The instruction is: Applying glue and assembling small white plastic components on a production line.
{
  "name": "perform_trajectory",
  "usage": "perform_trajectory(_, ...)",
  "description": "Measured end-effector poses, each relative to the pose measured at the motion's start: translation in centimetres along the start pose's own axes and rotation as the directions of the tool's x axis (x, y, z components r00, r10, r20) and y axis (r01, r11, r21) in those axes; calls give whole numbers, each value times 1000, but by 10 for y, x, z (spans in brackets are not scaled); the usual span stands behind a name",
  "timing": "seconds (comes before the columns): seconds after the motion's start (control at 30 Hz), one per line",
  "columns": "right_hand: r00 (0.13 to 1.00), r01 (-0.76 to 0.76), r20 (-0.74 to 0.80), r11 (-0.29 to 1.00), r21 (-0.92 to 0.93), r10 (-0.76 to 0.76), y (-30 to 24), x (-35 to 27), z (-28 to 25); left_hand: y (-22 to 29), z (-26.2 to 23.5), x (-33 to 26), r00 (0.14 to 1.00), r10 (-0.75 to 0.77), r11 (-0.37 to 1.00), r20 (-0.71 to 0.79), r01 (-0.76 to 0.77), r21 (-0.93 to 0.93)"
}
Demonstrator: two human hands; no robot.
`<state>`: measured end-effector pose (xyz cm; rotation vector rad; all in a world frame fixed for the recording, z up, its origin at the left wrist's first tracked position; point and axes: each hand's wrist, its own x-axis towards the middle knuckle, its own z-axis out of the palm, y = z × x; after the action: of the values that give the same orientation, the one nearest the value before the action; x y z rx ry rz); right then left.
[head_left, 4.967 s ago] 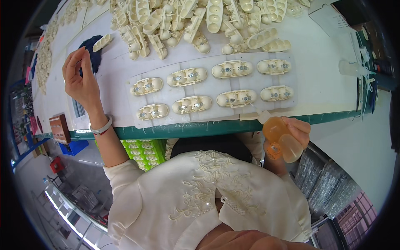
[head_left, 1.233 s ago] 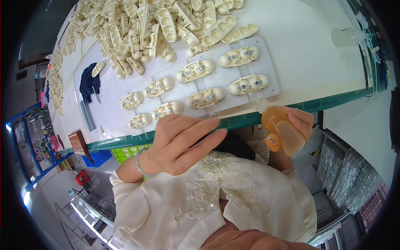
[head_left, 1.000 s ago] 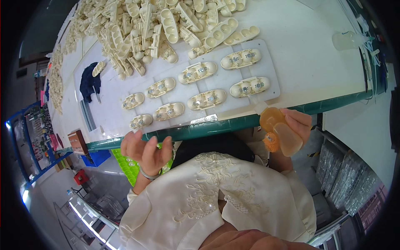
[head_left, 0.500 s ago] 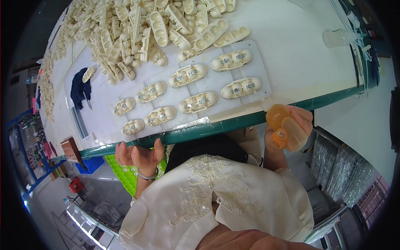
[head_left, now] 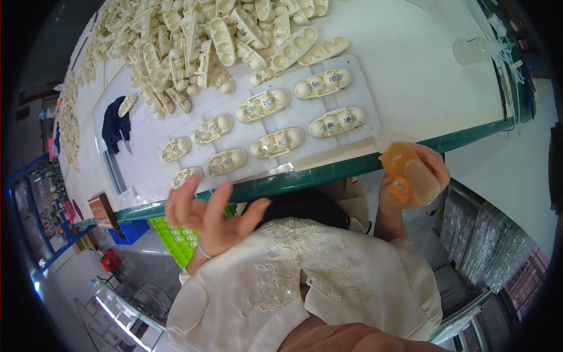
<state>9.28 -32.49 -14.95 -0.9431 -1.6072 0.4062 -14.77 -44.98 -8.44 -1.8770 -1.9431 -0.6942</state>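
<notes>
My right hand point(head_left: 433, 167) is closed around a translucent amber plastic bottle point(head_left: 400, 157) with a rough orange end, held just off the table's front edge at the right. My left hand point(head_left: 214, 220) holds nothing; its fingers are apart over the front edge, and the fingertips overlap the nearest small cream plastic shell point(head_left: 186, 175). Several such oblong cream shells lie in two rows on a white board point(head_left: 366, 97), each with shiny round metal pieces inside. The one at the right front point(head_left: 337, 122) is closest to the bottle.
A big heap of loose cream shells point(head_left: 223, 41) covers the back left. A dark blue cloth point(head_left: 114, 126) and thin grey rods point(head_left: 113, 173) lie at the left. A clear bottle point(head_left: 472, 51) stands at the back right. Green edging point(head_left: 328, 176) borders the table; a bright green tray point(head_left: 170, 237) sits below.
My left hand has risen from the table edge and moved right, its fingers spreading. My right hand, still holding the bottle, has shifted slightly to the right.
</notes>
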Motion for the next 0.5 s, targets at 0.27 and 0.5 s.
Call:
perform_trajectory(0.27, 996, -63, -56, 991, 115, 70, -2, 0, 6, 40, 28, 52, 986, 115, 990, 121, -105, -92)
perform_trajectory(0.5, 994, -71, -75, 989, 130, 81, -6, 3, 10, 30, 26, 45, 987, 37, 997, 158, -25, -77)
